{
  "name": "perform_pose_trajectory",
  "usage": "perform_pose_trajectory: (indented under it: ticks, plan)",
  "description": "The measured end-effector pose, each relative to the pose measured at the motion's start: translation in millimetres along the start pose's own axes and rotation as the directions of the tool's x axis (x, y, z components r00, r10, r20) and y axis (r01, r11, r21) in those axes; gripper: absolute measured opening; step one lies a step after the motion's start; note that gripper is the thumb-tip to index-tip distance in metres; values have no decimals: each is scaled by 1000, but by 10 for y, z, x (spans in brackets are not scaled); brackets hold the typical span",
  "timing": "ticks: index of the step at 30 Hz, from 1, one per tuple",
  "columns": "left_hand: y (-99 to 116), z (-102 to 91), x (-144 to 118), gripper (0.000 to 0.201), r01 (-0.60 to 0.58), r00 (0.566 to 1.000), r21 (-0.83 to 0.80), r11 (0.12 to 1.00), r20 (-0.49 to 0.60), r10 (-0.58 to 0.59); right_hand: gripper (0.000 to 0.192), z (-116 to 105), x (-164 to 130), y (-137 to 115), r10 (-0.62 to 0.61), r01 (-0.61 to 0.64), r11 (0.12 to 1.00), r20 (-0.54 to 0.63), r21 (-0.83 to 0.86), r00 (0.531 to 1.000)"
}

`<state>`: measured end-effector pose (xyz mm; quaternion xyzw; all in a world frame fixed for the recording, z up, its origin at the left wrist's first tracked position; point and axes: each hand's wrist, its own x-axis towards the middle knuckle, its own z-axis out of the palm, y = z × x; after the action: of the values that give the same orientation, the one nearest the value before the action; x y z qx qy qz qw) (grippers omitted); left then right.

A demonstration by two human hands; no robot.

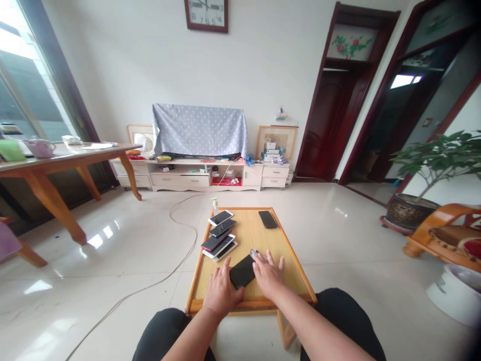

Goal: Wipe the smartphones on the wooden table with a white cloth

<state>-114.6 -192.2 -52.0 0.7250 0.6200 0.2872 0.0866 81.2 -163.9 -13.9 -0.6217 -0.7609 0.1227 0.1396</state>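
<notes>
A black smartphone lies at an angle on the small wooden table, its dark face up. My left hand grips its left end, thumb at the near edge and fingers at the far edge. At the phone's right end is my right hand, the outer fingers spread. Its thumb and forefinger are closed at a small silvery-grey thing, too small to make out. To the left, several phones lie in an overlapping row, a white-framed phone farthest off. Another dark phone rests alone at the far right.
A pump bottle stands at the table's far left corner. A cable runs over the floor on the left. Beyond are a low cabinet and a cloth-covered screen. A potted plant and wooden chair are at right.
</notes>
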Motion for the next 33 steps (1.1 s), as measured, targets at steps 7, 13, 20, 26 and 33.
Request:
perform_pose_trajectory:
  ticks: [7, 13, 20, 26, 33]
  plan:
    - [-15, 12, 3, 88, -28, 999, -34, 999, -23, 27, 47, 126, -132, -420, -375, 366, 926, 108, 94, 921]
    - [-5, 25, 18, 96, 19, 1000, -17, 1000, -8, -19, 50, -102, 288, -52, 49, -46, 998, 82, -38, 995]
    - [-33, 34, 23, 83, -13, 1000, 13, 1000, -5, 13, 49, 121, -218, -169, -307, 294, 950, 142, 105, 941]
    - [-12, 23, 14, 83, -44, 999, 44, 998, -24, 45, 47, -103, -96, 109, -7, 6, 1000, 72, 8, 997]
    - [-27, 38, 16, 79, -36, 999, 41, 999, -21, 37, 47, 55, -420, -132, -284, 269, 954, 112, 134, 952]
